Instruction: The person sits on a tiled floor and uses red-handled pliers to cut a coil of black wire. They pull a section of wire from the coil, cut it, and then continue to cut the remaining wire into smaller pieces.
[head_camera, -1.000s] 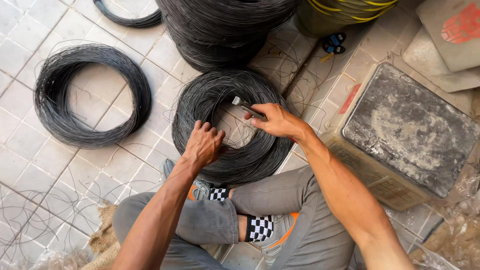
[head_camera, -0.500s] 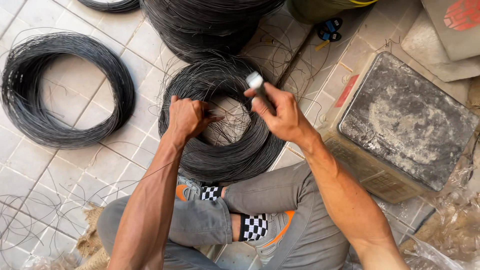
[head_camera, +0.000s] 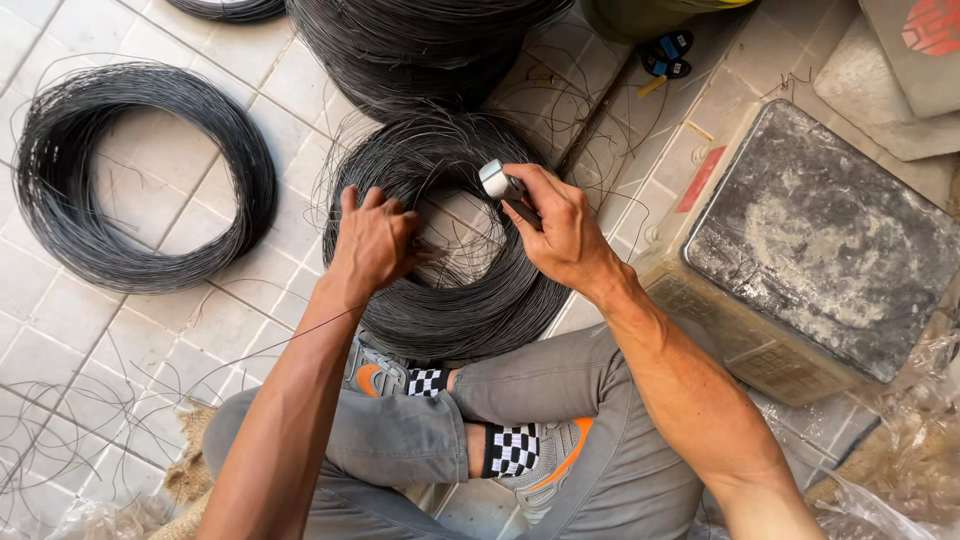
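We sat cross-legged on the tiled floor (head_camera: 150, 330) with the middle wire coil (head_camera: 440, 300) lying flat just in front of our shoes. This coil was a thick ring of thin black wire, loosely wound, with stray strands springing off its rim and across its open centre. Our left hand (head_camera: 372, 240) was closed on the coil's left inner edge, fingers curled over the strands. Our right hand (head_camera: 565, 232) gripped a small metal tool (head_camera: 497, 181), its grey head showing above the thumb; the tool's long axis ran from the hand up and to the left, over the coil's upper right arc. A second coil (head_camera: 140, 180) lay well apart to the left, with bare tiles between. A larger stack of coils (head_camera: 420, 50) touched the far rim. To the right, a worn platform scale (head_camera: 820, 240) stood just beside the coil, leaving little room there.
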